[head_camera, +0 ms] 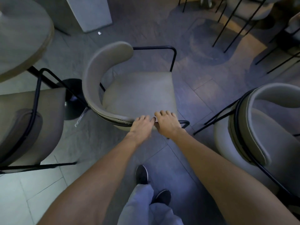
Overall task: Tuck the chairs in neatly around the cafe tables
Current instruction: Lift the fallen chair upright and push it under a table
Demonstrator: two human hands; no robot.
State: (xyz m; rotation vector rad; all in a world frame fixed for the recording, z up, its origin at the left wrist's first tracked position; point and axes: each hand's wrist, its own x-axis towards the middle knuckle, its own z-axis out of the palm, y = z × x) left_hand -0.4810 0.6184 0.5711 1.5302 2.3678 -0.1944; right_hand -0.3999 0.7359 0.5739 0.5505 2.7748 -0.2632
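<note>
A grey padded chair (138, 91) with a curved backrest and a black metal frame stands in the middle of the floor, its backrest on the left and its seat turned to the right. My left hand (142, 125) grips the near end of the backrest with fingers curled over its edge. Right beside it, my right hand (167, 123) grips the chair's near arm at the seat edge. A round cafe table (24, 38) stands at the upper left on a black post and round base (71, 98).
A second grey chair (29, 127) stands at the left, close to the table. A third chair (259, 130) stands at the right. Black chair legs (235, 25) crowd the top right. A white pillar (90, 13) rises at the top. My feet (142, 174) are on the tiled floor.
</note>
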